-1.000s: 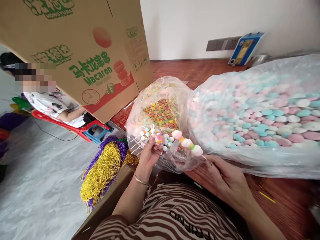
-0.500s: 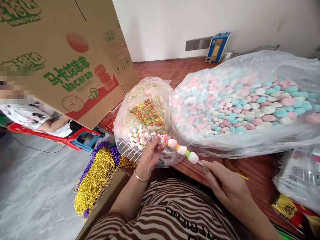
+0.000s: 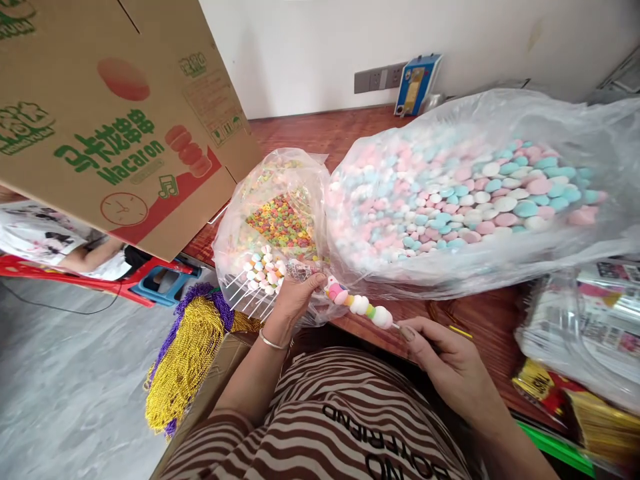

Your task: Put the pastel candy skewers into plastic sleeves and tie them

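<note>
Between my two hands is a candy skewer [image 3: 359, 305] of pink and white pieces with yellow and green rings between them, tilted down to the right. My right hand [image 3: 445, 357] pinches the lower end of its stick. Near its top end my left hand [image 3: 293, 300] has thumb and fingers closed on what looks like a clear printed wrapper [image 3: 303, 269]; the fingers' far side is hidden. Several finished-looking skewers [image 3: 263, 270] lie left of that hand, white sticks outward, on a clear bag of small colourful candy rings [image 3: 283, 220].
A large clear bag of pastel candies [image 3: 465, 200] covers much of the table [image 3: 305, 123]. A Macaron carton [image 3: 135, 127] stands at left, with a seated person [image 3: 65, 243] behind it. Gold and purple bead strands [image 3: 187, 360] hang beside a box. Plastic packages [image 3: 585, 327] lie at right.
The view has shifted a little to the right. The top of the skewer now sits slightly further from my left hand's fingers; my right hand still holds its stick.
</note>
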`<move>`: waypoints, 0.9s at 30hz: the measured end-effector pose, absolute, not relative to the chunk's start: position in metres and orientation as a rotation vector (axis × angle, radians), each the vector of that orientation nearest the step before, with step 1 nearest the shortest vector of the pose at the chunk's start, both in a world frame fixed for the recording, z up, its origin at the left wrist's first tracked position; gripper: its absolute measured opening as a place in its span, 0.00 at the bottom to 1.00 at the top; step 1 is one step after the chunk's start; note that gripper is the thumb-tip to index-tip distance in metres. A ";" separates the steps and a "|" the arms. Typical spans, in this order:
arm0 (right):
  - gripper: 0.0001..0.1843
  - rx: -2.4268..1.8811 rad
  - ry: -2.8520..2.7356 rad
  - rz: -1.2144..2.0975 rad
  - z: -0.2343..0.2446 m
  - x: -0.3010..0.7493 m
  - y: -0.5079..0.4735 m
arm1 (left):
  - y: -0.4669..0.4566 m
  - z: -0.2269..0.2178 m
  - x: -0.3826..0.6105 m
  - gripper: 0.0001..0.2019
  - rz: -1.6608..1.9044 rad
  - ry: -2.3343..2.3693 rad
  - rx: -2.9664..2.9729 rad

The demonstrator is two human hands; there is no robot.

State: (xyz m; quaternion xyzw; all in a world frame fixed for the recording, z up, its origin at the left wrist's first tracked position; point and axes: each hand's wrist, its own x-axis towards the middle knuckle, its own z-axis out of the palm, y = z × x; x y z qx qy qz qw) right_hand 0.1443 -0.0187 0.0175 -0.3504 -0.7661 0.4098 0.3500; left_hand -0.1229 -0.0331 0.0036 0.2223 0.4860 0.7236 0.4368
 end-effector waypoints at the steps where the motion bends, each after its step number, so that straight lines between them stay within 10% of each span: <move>1: 0.13 -0.929 -1.958 1.079 0.017 0.143 -0.020 | -0.032 0.004 -0.121 0.20 1.792 1.217 0.537; 27: 0.05 -0.935 -1.953 0.430 -0.010 0.129 -0.040 | -0.003 0.023 -0.063 0.15 1.736 0.701 0.169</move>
